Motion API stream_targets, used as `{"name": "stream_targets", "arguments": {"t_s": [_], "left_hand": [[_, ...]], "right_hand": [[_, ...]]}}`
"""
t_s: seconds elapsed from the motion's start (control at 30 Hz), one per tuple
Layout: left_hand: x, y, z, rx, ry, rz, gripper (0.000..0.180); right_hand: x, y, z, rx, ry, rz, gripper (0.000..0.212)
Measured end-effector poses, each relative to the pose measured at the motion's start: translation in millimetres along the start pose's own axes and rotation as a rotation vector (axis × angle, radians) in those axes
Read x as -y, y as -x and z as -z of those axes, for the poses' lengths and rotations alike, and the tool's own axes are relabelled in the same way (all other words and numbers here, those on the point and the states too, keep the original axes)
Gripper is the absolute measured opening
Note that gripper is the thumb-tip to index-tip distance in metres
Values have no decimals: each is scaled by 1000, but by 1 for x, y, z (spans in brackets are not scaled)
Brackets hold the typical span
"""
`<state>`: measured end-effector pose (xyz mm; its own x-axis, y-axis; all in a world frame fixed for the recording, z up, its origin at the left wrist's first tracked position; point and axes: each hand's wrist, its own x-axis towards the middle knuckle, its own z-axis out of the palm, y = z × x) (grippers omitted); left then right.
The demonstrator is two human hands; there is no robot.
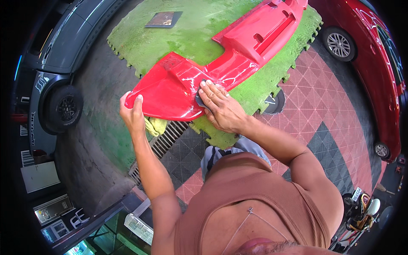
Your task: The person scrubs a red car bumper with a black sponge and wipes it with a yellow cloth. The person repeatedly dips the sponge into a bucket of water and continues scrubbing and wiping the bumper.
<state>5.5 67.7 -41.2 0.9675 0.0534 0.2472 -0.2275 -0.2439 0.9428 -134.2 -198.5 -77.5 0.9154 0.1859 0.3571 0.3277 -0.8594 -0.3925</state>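
A glossy red car bumper [238, 46] lies across the green foam mat, its near left end toward me. My left hand [134, 112] is closed on that end, with the thumb on top and the fingers around the edge. My right hand [223, 106] presses a dark piece of sandpaper [199, 100] against the bumper's near side. Its fingers lie together over the sheet, so most of the sandpaper is hidden. Under the bumper's edge, close to my left hand, sits a crumpled yellow-green cloth [156, 126].
A dark sheet [163, 19] with a brownish patch rests on the green mat [191, 34]. A metal drain grate [168, 138] runs below it beside red and black floor tiles [314, 97]. A grey truck [63, 55] stands left, a red car [365, 72] right, a motorcycle [359, 212] lower right.
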Motion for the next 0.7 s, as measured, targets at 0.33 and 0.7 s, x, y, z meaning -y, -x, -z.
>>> {"name": "stream_targets", "arguments": {"t_s": [0.33, 0.7], "left_hand": [[1, -2, 2, 15, -44, 6, 40], [-8, -3, -7, -15, -83, -4, 37]], "right_hand": [[-11, -1, 10, 12, -43, 50, 67], [57, -39, -15, 64, -148, 252, 73]]}}
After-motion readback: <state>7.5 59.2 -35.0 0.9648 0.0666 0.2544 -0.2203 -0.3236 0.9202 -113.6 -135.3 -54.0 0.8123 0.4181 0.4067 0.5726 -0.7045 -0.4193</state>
